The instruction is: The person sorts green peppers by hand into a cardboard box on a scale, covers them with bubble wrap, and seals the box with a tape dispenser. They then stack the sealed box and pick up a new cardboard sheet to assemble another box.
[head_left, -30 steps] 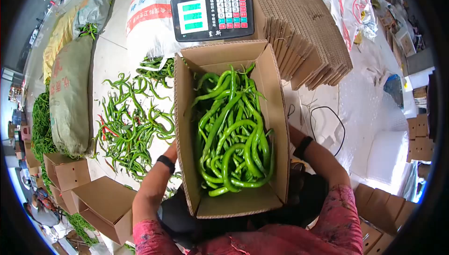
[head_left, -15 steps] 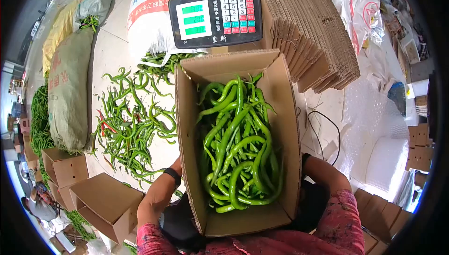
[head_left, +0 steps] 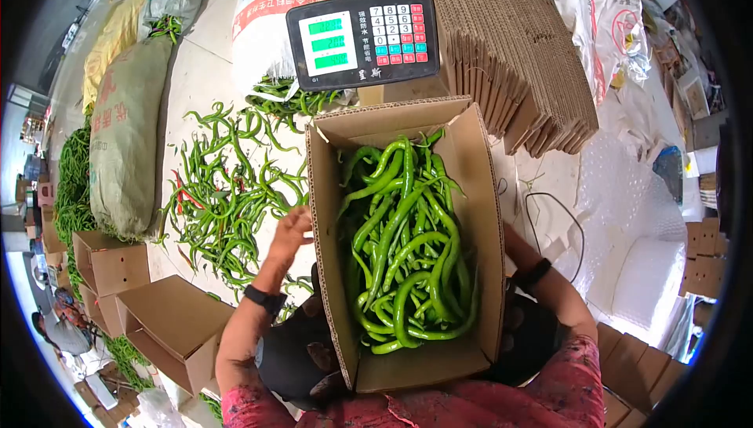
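An open cardboard box (head_left: 480, 185) in front of me holds a heap of long green chili peppers (head_left: 408, 247). My left hand (head_left: 291, 233) is beside the box's left wall, fingers partly spread and fingertips right at the cardboard. My right hand (head_left: 511, 241) is at the opposite side, mostly hidden behind the right wall, so I cannot tell how its fingers are set. Directly beyond the box stands a scale display (head_left: 362, 40) with a keypad and lit green readouts.
Loose green peppers (head_left: 227, 200) with a few red ones lie on the floor at left. Flattened cardboard (head_left: 510, 51) is stacked at the back right. A filled sack (head_left: 129, 138), smaller open boxes (head_left: 176, 326), bubble wrap (head_left: 627, 216) and a black cable (head_left: 576, 228) surround the area.
My left hand has come out from below the box and moved forward along its left side. My right forearm has shifted forward too. The scale's digits look different.
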A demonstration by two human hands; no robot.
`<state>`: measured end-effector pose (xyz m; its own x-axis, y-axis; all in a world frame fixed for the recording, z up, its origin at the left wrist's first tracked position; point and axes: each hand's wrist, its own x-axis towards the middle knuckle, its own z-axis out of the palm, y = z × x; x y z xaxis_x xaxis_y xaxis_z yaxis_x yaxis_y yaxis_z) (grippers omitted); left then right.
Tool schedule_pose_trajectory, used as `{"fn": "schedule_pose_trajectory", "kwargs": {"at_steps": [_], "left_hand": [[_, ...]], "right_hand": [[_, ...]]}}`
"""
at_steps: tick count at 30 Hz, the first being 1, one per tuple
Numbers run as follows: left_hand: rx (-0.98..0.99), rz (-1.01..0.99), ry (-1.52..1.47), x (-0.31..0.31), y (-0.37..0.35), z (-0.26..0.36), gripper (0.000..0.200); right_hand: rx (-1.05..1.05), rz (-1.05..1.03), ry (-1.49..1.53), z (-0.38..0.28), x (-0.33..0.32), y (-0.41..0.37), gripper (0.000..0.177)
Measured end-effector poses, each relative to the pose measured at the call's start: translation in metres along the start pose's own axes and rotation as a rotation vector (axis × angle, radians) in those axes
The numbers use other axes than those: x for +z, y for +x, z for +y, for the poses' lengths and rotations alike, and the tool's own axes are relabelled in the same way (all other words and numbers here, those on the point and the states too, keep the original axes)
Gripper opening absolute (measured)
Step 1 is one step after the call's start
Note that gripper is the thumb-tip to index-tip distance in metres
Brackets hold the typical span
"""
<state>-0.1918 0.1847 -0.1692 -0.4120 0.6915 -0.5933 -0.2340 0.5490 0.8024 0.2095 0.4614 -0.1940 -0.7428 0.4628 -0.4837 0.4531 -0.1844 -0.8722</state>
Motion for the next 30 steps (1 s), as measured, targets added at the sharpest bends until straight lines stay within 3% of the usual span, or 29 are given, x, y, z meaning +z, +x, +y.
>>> {"fn": "schedule_pose_trajectory", "kwargs": {"at_steps": [2, 5, 6, 10, 12, 15, 18, 25, 27, 30], "left_hand": [[0.097, 0.040, -0.067, -0.002, -0.020, 0.037, 0.044], [0.137, 0.019, 0.053, -0.003, -0.070, 0.106, 0.045], [0.130, 0.034, 0.058, 0.002, -0.089, 0.128, 0.034], [0.196, -0.007, 0.105, 0.007, -0.144, 0.170, 0.035], [0.188, -0.064, 0.077, 0.015, -0.176, 0.186, 0.035], [0.168, -0.153, 0.045, 0.028, -0.202, 0.196, 0.033], [0.239, -0.292, 0.200, 0.036, -0.214, 0.202, 0.030], [0.403, -0.328, 0.522, 0.043, -0.215, 0.204, 0.030], [0.322, -0.292, 0.521, 0.044, -0.220, 0.205, 0.032], [0.361, -0.242, 0.553, 0.052, -0.229, 0.202, 0.031]], "right_hand": [[0.206, 0.113, -0.067, -0.053, -0.016, -0.013, 0.039], [0.091, 0.172, -0.002, -0.161, -0.021, -0.057, 0.041], [0.047, 0.197, -0.048, -0.185, -0.019, -0.071, 0.040], [-0.057, 0.281, -0.104, -0.254, 0.005, -0.123, 0.040], [-0.186, 0.198, -0.316, -0.266, 0.021, -0.153, 0.040], [-0.289, 0.102, -0.423, -0.280, 0.037, -0.174, 0.039], [-0.325, 0.062, -0.436, -0.292, 0.048, -0.179, 0.035], [-0.270, 0.049, -0.443, -0.293, 0.052, -0.184, 0.036], [-0.294, 0.076, -0.490, -0.287, 0.051, -0.186, 0.037], [-0.324, 0.119, -0.502, -0.285, 0.056, -0.193, 0.039]]}}
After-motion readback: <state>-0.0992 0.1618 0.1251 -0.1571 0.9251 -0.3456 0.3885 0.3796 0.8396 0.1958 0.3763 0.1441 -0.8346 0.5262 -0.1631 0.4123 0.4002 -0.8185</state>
